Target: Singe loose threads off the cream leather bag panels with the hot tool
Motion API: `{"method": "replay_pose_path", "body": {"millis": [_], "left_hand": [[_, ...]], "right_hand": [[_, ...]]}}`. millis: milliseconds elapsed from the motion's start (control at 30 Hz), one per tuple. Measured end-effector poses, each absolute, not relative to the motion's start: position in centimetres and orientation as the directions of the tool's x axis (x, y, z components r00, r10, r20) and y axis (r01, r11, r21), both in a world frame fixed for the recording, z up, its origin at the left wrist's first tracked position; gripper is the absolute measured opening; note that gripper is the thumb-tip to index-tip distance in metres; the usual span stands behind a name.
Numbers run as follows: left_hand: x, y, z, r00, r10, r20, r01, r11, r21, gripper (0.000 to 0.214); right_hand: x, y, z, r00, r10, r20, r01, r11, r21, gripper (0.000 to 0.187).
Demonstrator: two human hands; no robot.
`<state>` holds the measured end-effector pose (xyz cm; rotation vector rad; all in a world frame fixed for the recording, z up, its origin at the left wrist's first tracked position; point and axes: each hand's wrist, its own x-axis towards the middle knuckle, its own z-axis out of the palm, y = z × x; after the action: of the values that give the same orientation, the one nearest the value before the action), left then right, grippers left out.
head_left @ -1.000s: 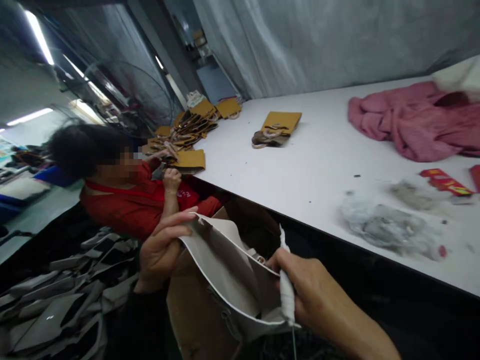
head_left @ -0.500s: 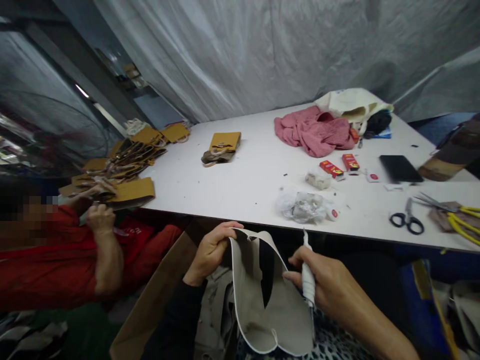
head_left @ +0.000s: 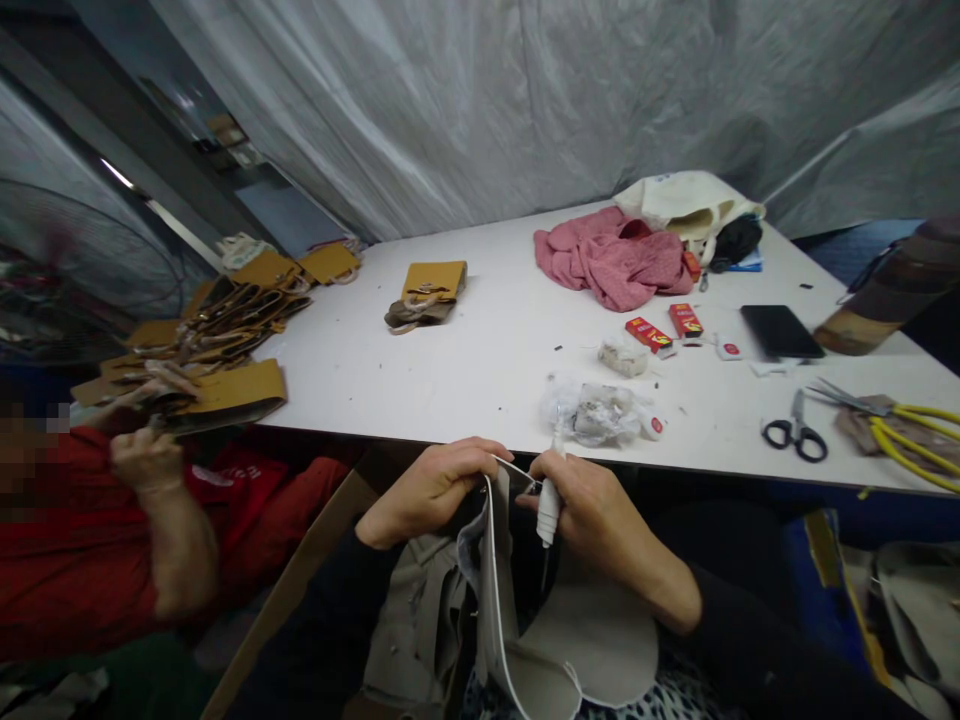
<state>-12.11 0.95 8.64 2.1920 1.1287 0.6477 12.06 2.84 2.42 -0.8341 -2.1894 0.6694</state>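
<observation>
A grey-beige bag piece (head_left: 600,630), of leather-like sheet with pale edges, hangs open over my lap. My left hand (head_left: 435,492) pinches its upper edge between thumb and fingers. Closed round a slim tool with a white-wrapped handle (head_left: 549,512) is my right hand (head_left: 600,520), held against the same edge just right of the left hand. A thin metal shaft points down from the handle. Something small and metallic shows at my right fingertips, too small to name.
Across the white table (head_left: 480,370) lie black-handled scissors (head_left: 796,435), yellow-handled cutters (head_left: 900,420), red boxes (head_left: 649,336), a plastic bag (head_left: 600,410), a pink cloth (head_left: 607,255) and a mustard bag (head_left: 431,290). A co-worker in red (head_left: 90,540) handles similar bags at left.
My right hand has moved left and up with the tool to the piece's top edge, close to my left hand. The piece has turned and folded narrower. The view has shifted slightly right.
</observation>
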Motion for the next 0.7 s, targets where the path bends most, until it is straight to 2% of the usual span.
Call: {"method": "replay_pose_path", "body": {"millis": [133, 300, 333, 400, 500, 600, 700], "left_hand": [[-12.4, 0.9, 7.7, 0.505, 0.843, 0.182, 0.518, -0.466, 0.717, 0.029], [-12.7, 0.1, 9.2, 0.537, 0.827, 0.165, 0.402, -0.423, 0.812, 0.021], [-12.8, 0.0, 9.7, 0.534, 0.833, 0.141, 0.377, -0.384, 0.843, 0.021], [-12.8, 0.0, 10.3, 0.505, 0.859, 0.087, 0.334, -0.287, 0.898, 0.036], [-12.6, 0.7, 10.7, 0.484, 0.875, -0.016, 0.399, -0.204, 0.894, 0.055], [-12.1, 1.5, 10.6, 0.566, 0.813, -0.136, 0.523, -0.226, 0.822, 0.049], [-11.2, 1.8, 9.8, 0.588, 0.795, -0.150, 0.514, -0.224, 0.828, 0.040]], "right_hand": [[12.3, 3.6, 2.9, -0.534, 0.760, 0.371, 0.306, 0.583, -0.753, 0.005], [11.9, 3.4, 3.7, -0.480, 0.811, 0.335, 0.243, 0.489, -0.837, 0.017], [11.7, 3.2, 3.7, -0.475, 0.810, 0.345, 0.259, 0.503, -0.824, 0.016], [11.2, 2.7, 3.8, -0.474, 0.794, 0.380, 0.317, 0.557, -0.767, 0.011], [10.6, 2.1, 3.8, -0.493, 0.755, 0.433, 0.387, 0.635, -0.668, 0.007], [10.4, 1.9, 3.8, -0.504, 0.741, 0.444, 0.410, 0.657, -0.633, 0.008], [10.6, 2.0, 3.7, -0.491, 0.759, 0.428, 0.436, 0.640, -0.633, 0.006]]}}
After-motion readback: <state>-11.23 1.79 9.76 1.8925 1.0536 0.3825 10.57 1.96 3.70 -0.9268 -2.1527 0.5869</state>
